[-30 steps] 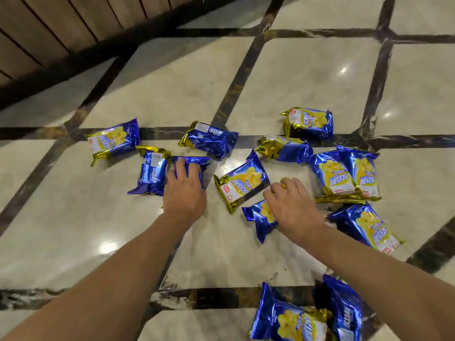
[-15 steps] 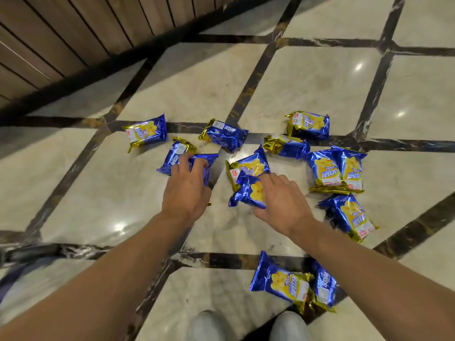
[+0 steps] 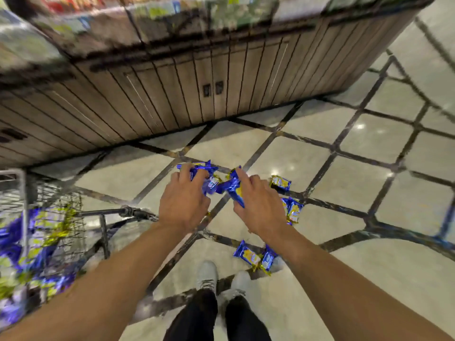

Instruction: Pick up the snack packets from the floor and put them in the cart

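My left hand (image 3: pixel 183 201) grips a bunch of blue and gold snack packets (image 3: pixel 202 174) lifted off the floor. My right hand (image 3: pixel 258 205) holds another blue packet (image 3: pixel 234 189) next to it. More packets lie on the marble floor: one (image 3: pixel 280 183) to the right of my hands, one (image 3: pixel 291 209) half hidden by my right wrist, and two (image 3: pixel 256 258) by my feet. The wire cart (image 3: pixel 61 217) stands at the left edge with several blue and gold packets (image 3: pixel 32 254) inside, blurred.
A wooden slatted shelf base (image 3: pixel 172 94) runs across the back, with blurred goods on top. My two shoes (image 3: pixel 221 279) stand on the tiled floor (image 3: pixel 369 193), close to the two nearest packets. The cart's frame bar (image 3: pixel 118 212) reaches toward my left arm.
I have risen from a crouch; the view has pulled back and swung left. Both hands have lifted packets off the floor. The cart and shelf have come into view.
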The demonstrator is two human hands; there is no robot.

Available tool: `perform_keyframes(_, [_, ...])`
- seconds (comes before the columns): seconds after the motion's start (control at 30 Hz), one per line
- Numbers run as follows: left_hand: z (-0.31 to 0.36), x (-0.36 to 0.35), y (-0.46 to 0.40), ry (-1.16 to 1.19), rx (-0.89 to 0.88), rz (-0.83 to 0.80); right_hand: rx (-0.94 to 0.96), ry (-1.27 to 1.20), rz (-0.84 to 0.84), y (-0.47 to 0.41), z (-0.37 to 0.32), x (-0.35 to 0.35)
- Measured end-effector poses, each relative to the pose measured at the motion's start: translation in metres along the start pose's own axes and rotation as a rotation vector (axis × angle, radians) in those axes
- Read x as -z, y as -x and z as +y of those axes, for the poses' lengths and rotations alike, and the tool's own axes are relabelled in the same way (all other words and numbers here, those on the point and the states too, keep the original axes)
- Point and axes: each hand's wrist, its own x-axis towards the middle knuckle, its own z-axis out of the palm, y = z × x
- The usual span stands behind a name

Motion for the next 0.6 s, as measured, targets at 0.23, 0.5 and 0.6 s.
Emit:
perform_keyframes(0.23, [-0.004,0.149,0.082,0.095,0.229,0.181,0.145,0.004,0.072,0.015,-0.085,0.133])
perform_keyframes(0.5, [-0.089,0.213,0.184,0.079,0.492,0.354,0.353,-0.006,0.066,0.018,-0.214,0.146])
perform_keyframes(0.6, [-0.133,0.220,0.226,0.080,0.582,0.344,0.421,-0.013,0.029,0.030,-0.274,0.131])
